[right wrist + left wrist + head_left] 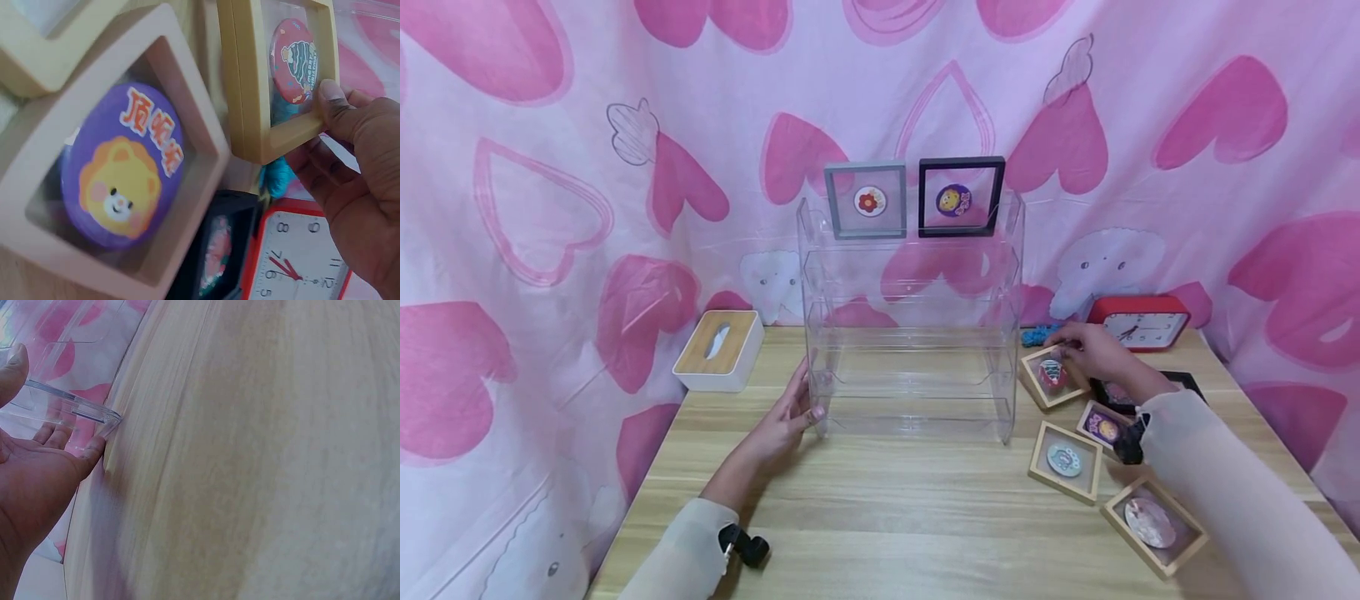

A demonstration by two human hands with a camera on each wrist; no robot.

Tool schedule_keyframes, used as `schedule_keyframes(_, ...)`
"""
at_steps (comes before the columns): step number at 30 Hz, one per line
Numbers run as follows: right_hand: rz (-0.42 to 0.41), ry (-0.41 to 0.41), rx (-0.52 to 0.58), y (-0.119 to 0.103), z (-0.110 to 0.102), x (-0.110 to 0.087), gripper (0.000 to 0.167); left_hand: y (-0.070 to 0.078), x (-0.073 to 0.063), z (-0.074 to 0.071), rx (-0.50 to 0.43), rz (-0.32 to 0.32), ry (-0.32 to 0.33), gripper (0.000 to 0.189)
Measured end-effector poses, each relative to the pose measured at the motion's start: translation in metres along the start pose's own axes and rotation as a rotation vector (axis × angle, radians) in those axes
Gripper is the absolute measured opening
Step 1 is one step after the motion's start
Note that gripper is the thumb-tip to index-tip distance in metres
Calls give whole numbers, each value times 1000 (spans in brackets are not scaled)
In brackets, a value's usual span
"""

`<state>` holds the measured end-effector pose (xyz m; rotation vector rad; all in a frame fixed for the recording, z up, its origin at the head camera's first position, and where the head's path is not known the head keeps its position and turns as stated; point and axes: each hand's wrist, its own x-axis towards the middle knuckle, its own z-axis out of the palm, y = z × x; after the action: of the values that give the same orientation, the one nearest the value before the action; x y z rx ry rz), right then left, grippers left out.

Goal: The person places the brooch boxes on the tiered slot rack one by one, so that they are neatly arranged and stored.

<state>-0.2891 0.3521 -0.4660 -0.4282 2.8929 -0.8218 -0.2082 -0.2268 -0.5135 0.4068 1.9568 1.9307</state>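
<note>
A clear tiered acrylic display rack [910, 425] stands mid-table. My left hand [786, 412] grips its lower left side, thumb at the front edge and fingers along the side panel; the left wrist view shows the hand [47, 469] around the rack's edge [75, 400]. To the rack's right, my right hand [1090, 354] pinches the upper edge of a light wooden frame [1037, 392] with a red Christmas-tree badge [294, 61]. This frame is tilted up in the right wrist view. On the top tier stand a grey frame [867, 234] and a black frame [958, 232].
Nearby lie a pinkish frame with a purple lion badge [1102, 427], two wooden frames [1043, 475] [1138, 546] and a dark frame [1183, 382]. Behind them are a red clock [1142, 325] and a blue item [1037, 336]. A tissue box [718, 350] sits left; a heart-patterned curtain [700, 83] hangs behind.
</note>
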Motion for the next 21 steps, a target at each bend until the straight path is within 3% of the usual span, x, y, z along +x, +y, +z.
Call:
schedule_keyframes(5,-67,81,-18,-5,-9,-7,17,-1,0,0,-5,-3,0,97)
schedule_keyframes(12,-242,242,-92,-19,-28,-19,18,-1,0,0,-14,34,-21,99)
schedule_keyframes(21,-251,303,-100,-41,-53,-34,25,-1,-1,1,-16,15,-14,98)
